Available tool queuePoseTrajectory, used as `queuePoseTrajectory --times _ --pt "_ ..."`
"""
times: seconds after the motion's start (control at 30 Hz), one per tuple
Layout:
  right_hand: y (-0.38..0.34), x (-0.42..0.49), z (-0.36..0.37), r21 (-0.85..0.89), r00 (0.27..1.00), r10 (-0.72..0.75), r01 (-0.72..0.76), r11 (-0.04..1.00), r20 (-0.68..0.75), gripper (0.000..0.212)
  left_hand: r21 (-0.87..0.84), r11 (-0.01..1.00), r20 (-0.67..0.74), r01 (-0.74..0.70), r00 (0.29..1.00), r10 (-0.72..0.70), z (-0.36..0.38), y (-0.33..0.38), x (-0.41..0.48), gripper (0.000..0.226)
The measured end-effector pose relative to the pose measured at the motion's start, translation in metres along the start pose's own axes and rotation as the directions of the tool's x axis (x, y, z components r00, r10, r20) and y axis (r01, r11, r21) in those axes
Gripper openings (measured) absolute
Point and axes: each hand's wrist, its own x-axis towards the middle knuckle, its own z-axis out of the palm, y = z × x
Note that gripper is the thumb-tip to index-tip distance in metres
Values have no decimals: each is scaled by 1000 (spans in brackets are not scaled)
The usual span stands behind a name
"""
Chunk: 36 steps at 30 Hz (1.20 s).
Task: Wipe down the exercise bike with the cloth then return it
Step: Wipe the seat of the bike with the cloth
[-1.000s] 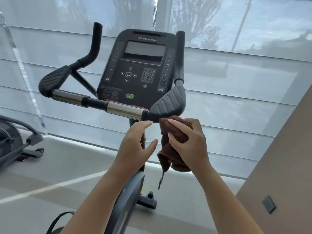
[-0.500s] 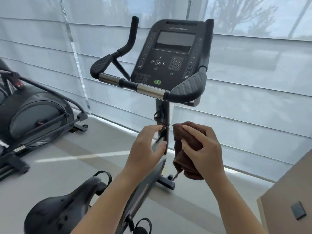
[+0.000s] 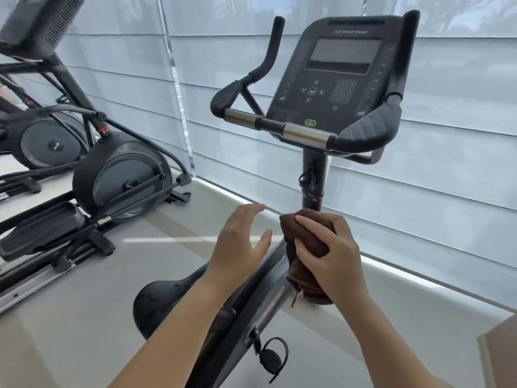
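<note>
The black exercise bike (image 3: 314,175) stands in front of me, its console (image 3: 335,77) and handlebar (image 3: 305,134) up at the right, its saddle (image 3: 162,301) low in the middle. My right hand (image 3: 333,253) grips a bunched brown cloth (image 3: 306,239) against the lower part of the bike's upright post. My left hand (image 3: 240,245) hovers just left of the post with fingers spread and holds nothing. The cloth hides the post behind it.
Two elliptical trainers (image 3: 117,177) stand on the left, close to the bike. White window blinds (image 3: 433,191) run along the back. A pedal with a strap (image 3: 270,357) hangs low on the bike's right side. A beige ledge corner (image 3: 500,348) shows at the bottom right.
My right hand moved the cloth down from under the right handlebar grip to the lower post. My view has swung left and down, which brings the saddle and the ellipticals into sight.
</note>
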Motion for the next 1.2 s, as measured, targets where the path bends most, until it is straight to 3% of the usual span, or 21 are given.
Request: queuePoseTrajectory --times 0.3,0.63,0.73,0.87,1.03,1.2 --pt "-30 -44 115 6 994 70 -71 997 84 37 60 974 65 218 973 -221 -59 -126 -47 36" --pt "-28 -109 247 -204 917 295 -245 948 268 32 216 958 378 189 888 -260 -93 -254 -108 62" --pt "-22 -126 275 -324 890 373 -283 902 261 33 246 957 516 152 816 -262 -92 -281 -121 81" --pt "-19 -143 296 -439 913 377 -277 854 158 34 244 966 647 81 728 -224 -87 -306 -133 98" --pt "-1 -129 308 -469 941 312 -217 856 134 28 178 981 647 82 741 -179 -82 -319 -139 101" --pt "38 -77 323 -455 882 456 -361 814 116 32 143 985 631 99 757 -167 -78 -326 -143 102"
